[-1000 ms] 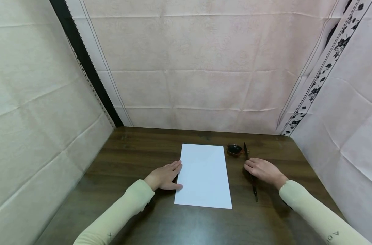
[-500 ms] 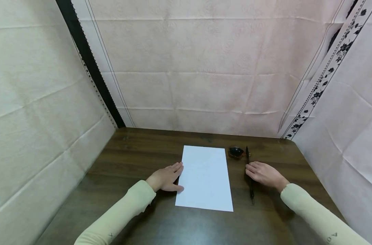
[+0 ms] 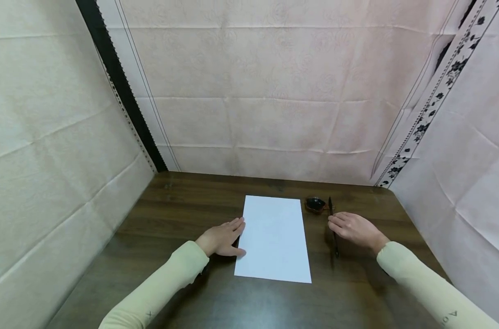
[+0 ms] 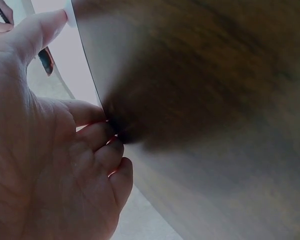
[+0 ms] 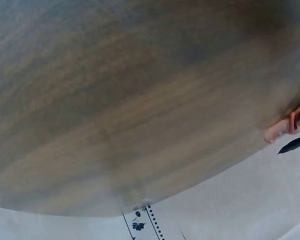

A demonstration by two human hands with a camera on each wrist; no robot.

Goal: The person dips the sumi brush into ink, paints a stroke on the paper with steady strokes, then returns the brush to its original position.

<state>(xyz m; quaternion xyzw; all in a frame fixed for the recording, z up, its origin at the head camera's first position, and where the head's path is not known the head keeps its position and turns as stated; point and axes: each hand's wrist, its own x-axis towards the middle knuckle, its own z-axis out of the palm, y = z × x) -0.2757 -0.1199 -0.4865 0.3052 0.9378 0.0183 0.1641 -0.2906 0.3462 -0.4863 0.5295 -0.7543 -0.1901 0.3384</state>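
One white sheet (image 3: pixel 274 240) lies flat on the dark wooden desk (image 3: pixel 274 306), its long sides running away from the person, between the two hands. Left grip (image 3: pixel 223 237): released, fingers loosely extended, nothing held. Fingertips and thumb tip rest on the sheet's left edge; the left wrist view shows the palm side, with the thumb on the white surface.

Right grip (image 3: pixel 354 228): grasping a slim dark brush (image 3: pixel 335 242), fingers and thumb round its middle. Brush lies lengthwise away from the person, pointed end far, other end near; it is to the right of the sheet and apart from it. Whether it touches the desk: cannot tell.

Small dish (image 3: pixel 315 205), orange-brown at the rim, dark and glossy inside, sits just beside the sheet's far right corner. A short handle projects from it towards the brush, whose pointed end is close by. Right wrist view catches only part of both at its edge.

Behind: pale creased cloth (image 3: pixel 274 91), with a black strip (image 3: pixel 122 87) left and a floral strip (image 3: pixel 422 125) right.
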